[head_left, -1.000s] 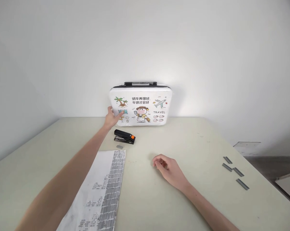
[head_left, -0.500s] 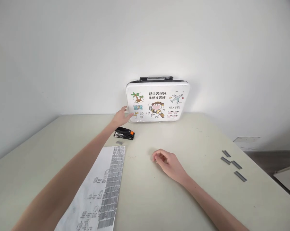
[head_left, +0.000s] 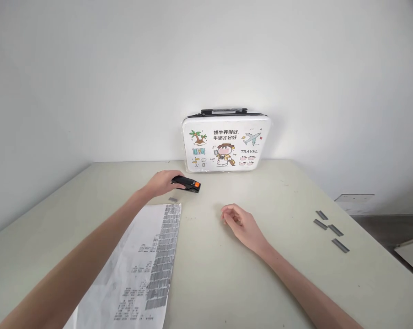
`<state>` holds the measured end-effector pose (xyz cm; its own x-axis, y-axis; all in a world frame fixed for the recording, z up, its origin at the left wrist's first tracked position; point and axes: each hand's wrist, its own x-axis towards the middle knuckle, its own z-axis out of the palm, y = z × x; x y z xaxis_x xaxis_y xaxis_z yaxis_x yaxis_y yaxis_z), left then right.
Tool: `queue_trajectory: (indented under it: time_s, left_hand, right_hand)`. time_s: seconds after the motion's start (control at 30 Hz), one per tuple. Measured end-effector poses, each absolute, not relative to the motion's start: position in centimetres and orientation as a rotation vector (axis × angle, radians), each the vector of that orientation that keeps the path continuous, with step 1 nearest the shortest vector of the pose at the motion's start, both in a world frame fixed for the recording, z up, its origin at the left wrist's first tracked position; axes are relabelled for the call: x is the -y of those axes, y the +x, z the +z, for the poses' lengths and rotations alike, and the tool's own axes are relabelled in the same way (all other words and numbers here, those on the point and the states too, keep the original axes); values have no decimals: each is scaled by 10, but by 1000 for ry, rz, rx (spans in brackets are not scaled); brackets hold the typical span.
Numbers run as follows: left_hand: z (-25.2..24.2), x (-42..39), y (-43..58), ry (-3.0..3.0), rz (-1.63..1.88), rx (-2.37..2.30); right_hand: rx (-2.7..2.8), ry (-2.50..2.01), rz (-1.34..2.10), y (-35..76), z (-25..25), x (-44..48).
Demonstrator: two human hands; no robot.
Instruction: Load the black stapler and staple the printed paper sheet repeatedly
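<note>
My left hand (head_left: pixel 165 183) is closed around the rear of a black stapler (head_left: pixel 190 183) with an orange patch at its front end. Part of the stapler is hidden under my fingers. A small grey strip of staples (head_left: pixel 173 199) lies just below it on the table. Beneath my left forearm is a sheet of paper (head_left: pixel 134 260) with printed text and a grey scribbled band along its right side. My right hand (head_left: pixel 242 224) rests on the table to the right, fingers loosely curled, with nothing visible in them.
A white case (head_left: pixel 227 157) with a black handle and cartoon travel pictures leans upright against the wall (head_left: pixel 124 82). Several grey staple strips (head_left: pixel 335 230) lie near the right edge of the table (head_left: pixel 278 292). A white plate (head_left: pixel 355 198) is on the wall beyond that edge.
My left hand has come back from beside the case and taken hold of the stapler. The right hand keeps its curled pose on the table. The view has shifted slightly.
</note>
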<state>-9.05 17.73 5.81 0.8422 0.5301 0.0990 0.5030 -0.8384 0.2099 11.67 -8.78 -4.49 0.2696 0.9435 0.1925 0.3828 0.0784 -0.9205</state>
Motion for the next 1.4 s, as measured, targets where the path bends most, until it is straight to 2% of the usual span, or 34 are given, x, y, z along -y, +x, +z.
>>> queue_trajectory:
  time_s: [0.2, 0.3, 0.43, 0.53, 0.83, 1.03, 1.2, 1.4]
  left_hand:
    - [76, -92, -36, 3018, 208, -492]
    - [71, -50, -15, 3041, 180, -328]
    - [55, -15, -17, 2922, 259, -411]
    - [44, -6, -48, 2810, 441, -530]
    - [8, -1, -199, 2708, 559, -1057]
    - [-19, -5, -265, 2739, 351, -1272]
    - [-30, 0, -268, 2821, 241, -1215]
    - [-34, 28, -218, 2838, 256, -1091]
  right_hand:
    - [1397, -1444, 209, 124, -42, 94]
    - [1436, -1559, 253, 135, -41, 104]
    - [1396, -1706, 315, 159, -47, 127]
    - [1300, -1751, 307, 183, -53, 148]
    - [1256, -1939, 336, 226, -61, 189]
    - [1287, -1951, 336, 221, -60, 187]
    - [1286, -1959, 318, 220, -58, 188]
    - [1267, -1977, 313, 218, -57, 188]
